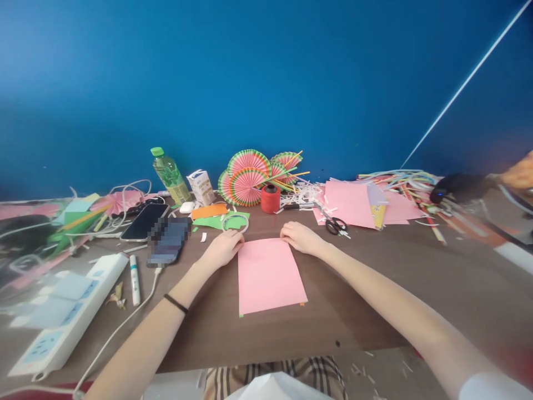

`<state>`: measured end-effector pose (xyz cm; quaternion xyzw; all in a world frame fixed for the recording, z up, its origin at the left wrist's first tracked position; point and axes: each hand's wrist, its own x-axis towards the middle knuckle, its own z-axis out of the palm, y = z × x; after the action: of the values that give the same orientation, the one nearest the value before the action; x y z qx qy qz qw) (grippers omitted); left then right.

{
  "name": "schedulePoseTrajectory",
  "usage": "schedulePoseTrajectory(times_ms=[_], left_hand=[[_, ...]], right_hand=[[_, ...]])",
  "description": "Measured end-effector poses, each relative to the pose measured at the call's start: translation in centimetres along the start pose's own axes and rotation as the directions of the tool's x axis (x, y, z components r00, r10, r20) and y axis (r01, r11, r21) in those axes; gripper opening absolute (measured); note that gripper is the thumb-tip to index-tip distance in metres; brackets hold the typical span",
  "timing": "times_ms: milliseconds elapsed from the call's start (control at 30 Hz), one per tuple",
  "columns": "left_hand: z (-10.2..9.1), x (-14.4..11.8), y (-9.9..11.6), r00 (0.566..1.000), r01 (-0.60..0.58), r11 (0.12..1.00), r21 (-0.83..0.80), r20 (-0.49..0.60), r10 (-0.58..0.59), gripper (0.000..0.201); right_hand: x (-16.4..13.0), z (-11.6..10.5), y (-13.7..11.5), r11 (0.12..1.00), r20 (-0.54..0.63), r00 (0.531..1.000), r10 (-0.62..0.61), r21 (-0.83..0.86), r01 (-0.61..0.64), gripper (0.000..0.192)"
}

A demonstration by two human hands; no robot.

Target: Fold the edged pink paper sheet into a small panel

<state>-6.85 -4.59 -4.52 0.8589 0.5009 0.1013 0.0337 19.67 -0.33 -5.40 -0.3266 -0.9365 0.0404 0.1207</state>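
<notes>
A sheet of pink paper (268,278) lies flat on the brown table in front of me, with small green and orange bits showing under its near corners. My left hand (225,246) is closed on the paper's far left corner, fingertips pressed together there. At the far right corner, my right hand (297,236) grips the edge with bent fingers. Just beyond my left hand are a roll of tape (247,225) and a strip of green paper (212,221). A red spool of thread (270,201) stands behind the sheet, and black scissors (335,225) lie beyond my right hand.
Pleated paper fans (247,183) lean against the blue wall. Leftward are a bottle (170,175), a small carton (201,188), two phones, a marker (134,280) and a power strip (79,314) with cables. More pink sheets (350,203) and paper strips lie at right.
</notes>
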Motion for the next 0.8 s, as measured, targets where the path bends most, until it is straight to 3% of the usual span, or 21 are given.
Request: schedulePoseTrajectory(times_ms=[300, 567, 800], left_hand=[[-0.2, -0.6, 0.4, 0.986, -0.154, 0.958, 0.243, -0.016, 0.163, 0.022], [-0.1, -1.0, 1.2, 0.975, -0.197, 0.897, 0.395, -0.016, 0.222, 0.021], [0.1, -2.1, 2.3, 0.985, -0.157, 0.908, 0.389, -0.004, 0.172, 0.027]], right_hand=[[-0.7, 0.4, -0.5, 0.967, 0.002, 0.997, -0.076, -0.242, 0.074, 0.022], [-1.1, 0.2, -2.0, 0.942, 0.015, 1.000, -0.016, -0.334, 0.020, 0.022], [-1.8, 0.1, -3.8, 0.931, 0.046, 0.997, 0.065, -0.361, -0.045, 0.024]])
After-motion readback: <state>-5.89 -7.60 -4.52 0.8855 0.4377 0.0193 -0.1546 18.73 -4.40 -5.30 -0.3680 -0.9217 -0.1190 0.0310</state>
